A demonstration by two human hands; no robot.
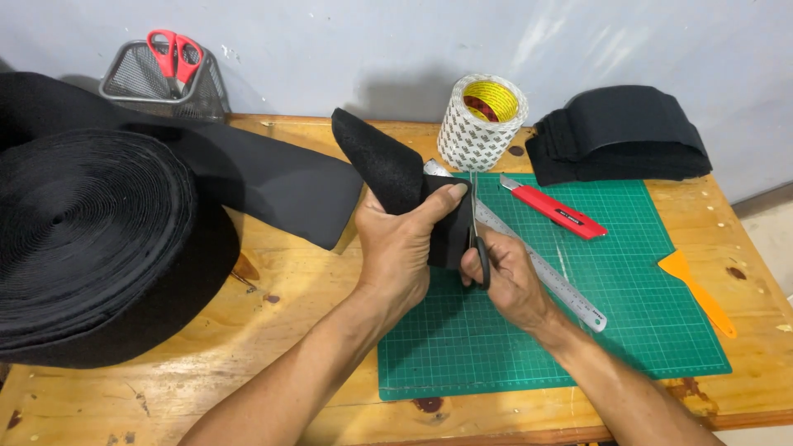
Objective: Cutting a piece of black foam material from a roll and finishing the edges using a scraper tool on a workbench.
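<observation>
**Cutting black strip over the green mat**

Pale wall behind, wooden worktop [273,363] with a green cutting mat [644,330] as landmark. Above the mat's left top corner, left hand [396,248] clamps a black fuzzy strip [384,161], thumb pressed across it, probably to keep it taut at the blades. Right hand [508,277] grips black-handled scissors [475,235], blades upright against the strip's edge. The strip feeds from a big black roll [91,239] left of the mat. On the mat: steel ruler [545,277] lying diagonal, red utility knife [553,208] near the top edge. Tape roll [481,122], white with small printed pattern and yellow core, just behind the mat. Stack of cut black pieces [619,136] behind its right corner. Orange scraper [698,291] at the right edge. Mesh basket [161,83] with red scissors [175,56] far left, by the wall.
</observation>
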